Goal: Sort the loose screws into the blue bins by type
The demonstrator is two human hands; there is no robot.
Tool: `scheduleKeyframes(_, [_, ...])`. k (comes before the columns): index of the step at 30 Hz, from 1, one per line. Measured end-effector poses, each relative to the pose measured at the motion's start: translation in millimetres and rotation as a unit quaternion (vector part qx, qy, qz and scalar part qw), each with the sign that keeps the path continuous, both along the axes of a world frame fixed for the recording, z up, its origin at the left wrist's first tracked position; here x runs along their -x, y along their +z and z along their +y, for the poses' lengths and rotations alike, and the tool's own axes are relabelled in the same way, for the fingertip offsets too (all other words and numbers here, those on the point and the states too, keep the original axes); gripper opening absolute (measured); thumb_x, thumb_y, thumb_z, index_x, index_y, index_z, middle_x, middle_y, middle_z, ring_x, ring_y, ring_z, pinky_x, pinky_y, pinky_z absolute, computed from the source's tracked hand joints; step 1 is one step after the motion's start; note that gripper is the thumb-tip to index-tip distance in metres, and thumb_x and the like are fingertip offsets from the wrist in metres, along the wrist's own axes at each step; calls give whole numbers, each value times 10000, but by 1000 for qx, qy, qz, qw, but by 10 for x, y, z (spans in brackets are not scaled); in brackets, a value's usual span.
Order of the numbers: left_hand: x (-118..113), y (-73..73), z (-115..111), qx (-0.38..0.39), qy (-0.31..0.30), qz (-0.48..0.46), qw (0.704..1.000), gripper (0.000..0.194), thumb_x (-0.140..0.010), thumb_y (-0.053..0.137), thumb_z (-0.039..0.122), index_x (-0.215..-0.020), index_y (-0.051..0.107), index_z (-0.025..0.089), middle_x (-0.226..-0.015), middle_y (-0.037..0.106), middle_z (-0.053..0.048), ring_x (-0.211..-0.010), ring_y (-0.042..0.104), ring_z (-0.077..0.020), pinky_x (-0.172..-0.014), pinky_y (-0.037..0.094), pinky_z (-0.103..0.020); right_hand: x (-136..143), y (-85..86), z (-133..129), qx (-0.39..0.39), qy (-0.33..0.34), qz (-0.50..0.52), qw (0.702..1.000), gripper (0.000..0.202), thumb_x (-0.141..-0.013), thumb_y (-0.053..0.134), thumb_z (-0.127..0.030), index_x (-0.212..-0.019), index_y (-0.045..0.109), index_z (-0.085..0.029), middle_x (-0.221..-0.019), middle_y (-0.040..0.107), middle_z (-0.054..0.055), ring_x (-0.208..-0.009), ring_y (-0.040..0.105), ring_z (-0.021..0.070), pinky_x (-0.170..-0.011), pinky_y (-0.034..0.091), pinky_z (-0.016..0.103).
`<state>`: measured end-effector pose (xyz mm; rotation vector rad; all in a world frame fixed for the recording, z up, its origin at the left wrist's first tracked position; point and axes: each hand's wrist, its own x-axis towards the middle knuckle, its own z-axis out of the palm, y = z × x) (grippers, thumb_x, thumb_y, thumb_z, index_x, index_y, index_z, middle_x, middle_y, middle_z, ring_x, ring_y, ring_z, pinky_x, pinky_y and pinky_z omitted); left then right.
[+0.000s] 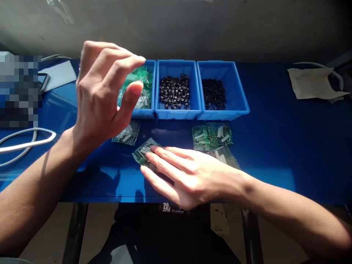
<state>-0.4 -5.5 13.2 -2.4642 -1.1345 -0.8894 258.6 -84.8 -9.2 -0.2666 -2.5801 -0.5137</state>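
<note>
Under the right fingers (165, 167), a packet (143, 150) is seemingly being handled, grip hidden; the left fingers (125, 68) are parted, empty; for lifting, its edge should be pinched.

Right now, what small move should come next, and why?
Perhaps close the right hand on the packet beneath its fingers: they lie outstretched over part of it, while the left hand is raised above the table, apparently empty.
</note>
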Motion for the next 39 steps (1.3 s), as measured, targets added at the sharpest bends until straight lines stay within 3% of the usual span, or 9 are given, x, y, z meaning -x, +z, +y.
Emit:
scheduleKeyframes(6, [-85,24,-157,-50,-33,16,998,472,-1147,523,267,-1609,543,363,-1454,714,15,-1444,668,-303,-1254,572,-606,-89,50,64,117,-11,141,983,250,-1125,657,-108,-1305,810,-189,-1103,901,30,-1055,876,168,-917,764,272])
scheduleKeyframes(11, [-89,24,-153,-78,-99,29,992,747,-1109,565,272,-1759,324,550,-1625,604,87,-1495,661,-329,-1195,558,-636,-196,129,190,386,-105,420,815,339,-1058,687,-9,-1256,808,-256,-1246,865,20,-1096,856,182,-983,765,351])
scheduleKeyframes(14, [-133,57,-162,-62,-122,33,990,656,-1107,638,367,-1674,440,631,-1607,621,152,-1452,717,-268,-1152,625,-538,-222,168,253,450,-74,457,764,270,-1036,706,-22,-1176,838,-211,-1159,872,39,-1019,867,195,-879,769,329])
scheduleKeyframes(17, [-198,106,-191,-27,-109,14,994,339,-1150,535,386,-1361,733,562,-1298,783,162,-1228,820,-185,-1031,681,-444,-244,186,265,486,-59,420,764,241,-1057,669,-97,-1168,845,-218,-1228,857,72,-1024,858,226,-777,771,342])
scheduleKeyframes(20, [-226,115,-211,22,-35,20,999,469,-1226,324,487,-1283,789,503,-1020,785,99,-1076,838,-176,-1011,638,-476,-266,183,240,512,-56,388,764,310,-1019,628,-92,-1200,832,-240,-1439,745,95,-1274,793,281,-793,775,372])
scheduleKeyframes(27, [-189,-20,-197,-33,-107,39,993,657,-1213,490,358,-1758,251,637,-951,754,125,-956,832,-198,-959,650,-468,-246,116,246,307,-93,329,888,56,-1090,781,-221,-1072,818,-259,-1003,863,6,-928,807,214,-873,726,429])
scheduleKeyframes(32, [-259,45,-213,-19,-13,50,999,462,-1241,333,418,-1536,629,614,-1313,783,119,-1270,804,-216,-1024,677,-522,-209,161,253,445,-114,416,784,176,-1044,792,-103,-1177,819,-213,-1134,884,12,-761,819,134,-619,706,267])
scheduleKeyframes(35, [-236,48,-227,-62,-143,-5,988,457,-1132,653,313,-1521,656,553,-1480,739,118,-1372,760,-226,-1081,702,-484,-220,149,268,526,-65,438,726,285,-1053,771,-154,-1335,752,-192,-1400,826,99,-907,866,191,-609,727,292])
scheduleKeyframes(39, [-161,19,-268,-52,-131,-68,988,605,-1101,666,171,-1587,631,530,-1230,825,124,-1208,813,-243,-1032,699,-504,-246,133,251,560,-39,389,730,257,-1163,644,-277,-1399,716,-204,-1091,882,71,-769,852,215,-593,722,345])
